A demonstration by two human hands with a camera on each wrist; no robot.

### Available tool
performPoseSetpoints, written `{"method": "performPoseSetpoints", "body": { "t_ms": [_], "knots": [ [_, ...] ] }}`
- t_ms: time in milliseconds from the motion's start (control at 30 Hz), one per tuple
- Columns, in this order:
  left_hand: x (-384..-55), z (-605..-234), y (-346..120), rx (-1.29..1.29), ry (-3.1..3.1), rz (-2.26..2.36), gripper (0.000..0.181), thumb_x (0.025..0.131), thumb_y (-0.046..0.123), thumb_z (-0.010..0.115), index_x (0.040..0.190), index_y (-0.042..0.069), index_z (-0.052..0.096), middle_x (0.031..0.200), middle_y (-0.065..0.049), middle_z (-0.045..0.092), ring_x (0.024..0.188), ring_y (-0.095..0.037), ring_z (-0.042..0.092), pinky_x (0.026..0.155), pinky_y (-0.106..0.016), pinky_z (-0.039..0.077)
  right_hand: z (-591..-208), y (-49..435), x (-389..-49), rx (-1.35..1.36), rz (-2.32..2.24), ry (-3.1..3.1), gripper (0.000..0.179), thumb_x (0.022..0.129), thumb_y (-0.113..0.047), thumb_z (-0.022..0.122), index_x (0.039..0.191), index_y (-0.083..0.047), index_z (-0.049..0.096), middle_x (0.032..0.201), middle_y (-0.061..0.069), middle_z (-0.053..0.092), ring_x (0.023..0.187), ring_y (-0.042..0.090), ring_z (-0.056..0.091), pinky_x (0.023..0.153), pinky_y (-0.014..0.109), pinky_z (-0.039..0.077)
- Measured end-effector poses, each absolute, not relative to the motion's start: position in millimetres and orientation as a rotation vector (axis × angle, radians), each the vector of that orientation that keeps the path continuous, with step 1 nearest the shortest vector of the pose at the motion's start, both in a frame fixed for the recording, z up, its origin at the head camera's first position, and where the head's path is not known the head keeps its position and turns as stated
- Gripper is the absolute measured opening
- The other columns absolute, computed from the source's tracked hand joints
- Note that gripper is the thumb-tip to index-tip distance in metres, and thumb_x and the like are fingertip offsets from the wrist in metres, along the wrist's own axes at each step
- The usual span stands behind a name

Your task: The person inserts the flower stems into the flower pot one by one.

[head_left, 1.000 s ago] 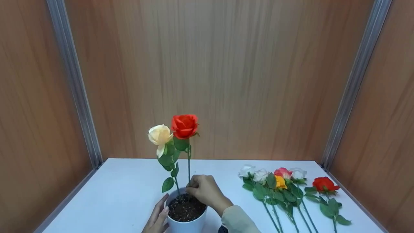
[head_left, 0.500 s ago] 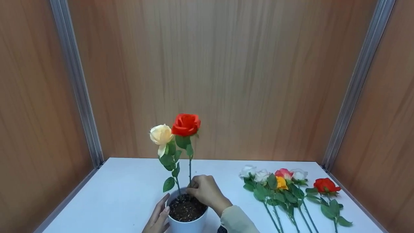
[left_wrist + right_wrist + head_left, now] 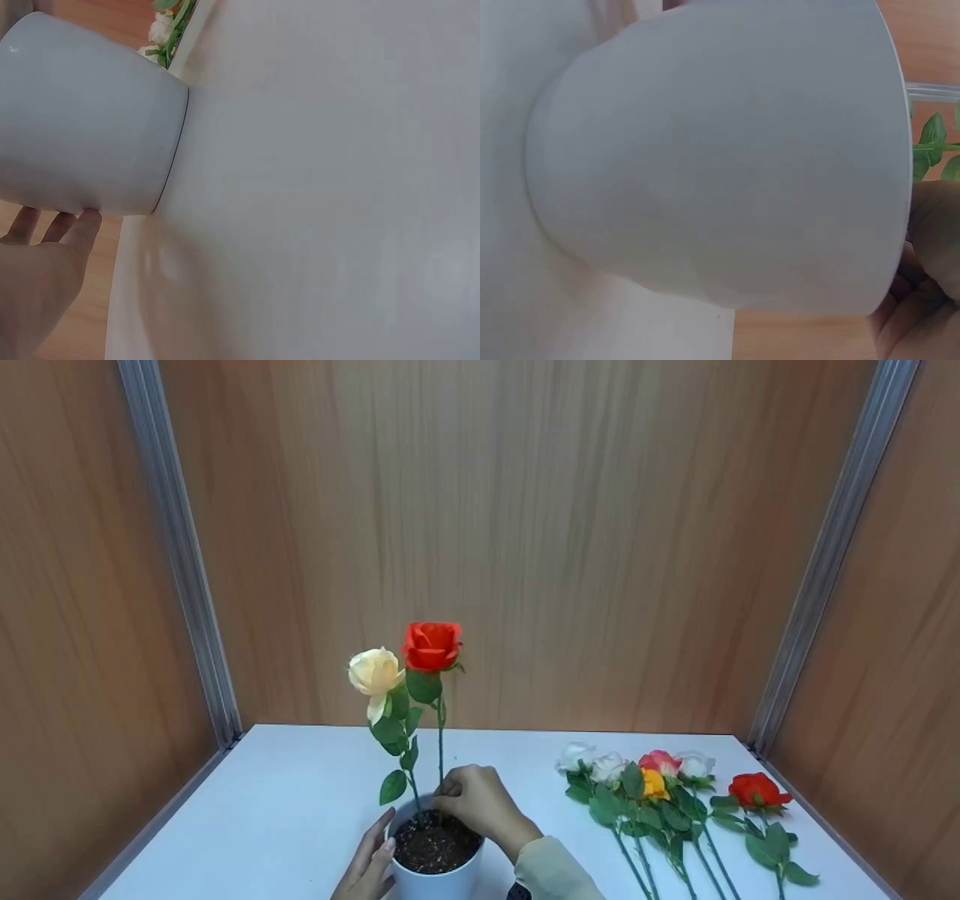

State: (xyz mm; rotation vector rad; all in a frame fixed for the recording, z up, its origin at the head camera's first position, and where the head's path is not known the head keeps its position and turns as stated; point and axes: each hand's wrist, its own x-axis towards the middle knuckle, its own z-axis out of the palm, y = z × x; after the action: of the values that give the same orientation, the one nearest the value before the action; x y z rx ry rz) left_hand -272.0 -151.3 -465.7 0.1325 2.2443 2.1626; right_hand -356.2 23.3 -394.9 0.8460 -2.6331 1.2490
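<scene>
A red rose [image 3: 433, 646] stands upright in a white flower pot [image 3: 439, 883] filled with dark soil [image 3: 437, 844]. My right hand [image 3: 480, 804] pinches its stem low down, just above the soil; the pinch itself is partly hidden behind the knuckles. Beside it on the left, a cream rose [image 3: 374, 672] with green leaves also rises from the soil. My left hand [image 3: 367, 861] rests against the pot's left side, fingers fairly straight. In the left wrist view, its fingertips [image 3: 88, 219] touch the pot wall [image 3: 90, 120].
On the right of the white table [image 3: 247, 810] lie several loose roses: white ones [image 3: 576, 755], a pink one [image 3: 660, 763], a yellow one [image 3: 654, 784] and another red one [image 3: 757, 790]. Wood panels [image 3: 570, 547] enclose the table at the back and sides.
The red rose's head has turned slightly on its stem and shifted a little. Both hands keep their places at the pot.
</scene>
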Motion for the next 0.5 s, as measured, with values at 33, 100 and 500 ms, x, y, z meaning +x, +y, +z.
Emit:
{"method": "performPoseSetpoints", "body": {
  "t_ms": [33, 100, 500],
  "knots": [
    [-272.1, -465.7, -151.5, 0.14, 2.244, 2.161, 0.077, 0.093, 0.053, 0.04, 0.146, 0.007, 0.009, 0.145, -0.031, 0.0, 0.128, -0.054, -0.002, 0.09, -0.073, 0.021, -394.6, 23.5, -356.5, 0.847, 1.252, -2.634, 0.008, 0.078, -0.02, 0.073, 0.077, -0.013, 0.07, 0.066, -0.01, 0.063, 0.06, 0.003, 0.06, 0.055, 0.019, 0.053],
    [-272.4, -465.3, -151.4, 0.138, 2.246, 2.156, 0.079, 0.092, 0.055, 0.04, 0.146, 0.007, 0.008, 0.145, -0.031, 0.001, 0.128, -0.054, -0.001, 0.09, -0.073, 0.021, -394.1, 24.0, -356.6, 0.846, 1.274, -2.64, 0.008, 0.079, -0.021, 0.073, 0.079, -0.013, 0.071, 0.068, -0.01, 0.064, 0.062, 0.003, 0.061, 0.057, 0.02, 0.053],
    [-273.1, -465.3, -149.3, 0.122, 2.24, 2.186, 0.079, 0.092, 0.054, 0.041, 0.146, 0.006, 0.01, 0.146, -0.03, -0.001, 0.129, -0.052, -0.006, 0.091, -0.073, 0.018, -389.8, 28.9, -353.6, 0.803, 1.27, -2.711, 0.028, 0.077, -0.036, 0.073, 0.095, -0.014, 0.071, 0.084, -0.007, 0.066, 0.071, 0.006, 0.063, 0.061, 0.026, 0.056]
  ]
}}
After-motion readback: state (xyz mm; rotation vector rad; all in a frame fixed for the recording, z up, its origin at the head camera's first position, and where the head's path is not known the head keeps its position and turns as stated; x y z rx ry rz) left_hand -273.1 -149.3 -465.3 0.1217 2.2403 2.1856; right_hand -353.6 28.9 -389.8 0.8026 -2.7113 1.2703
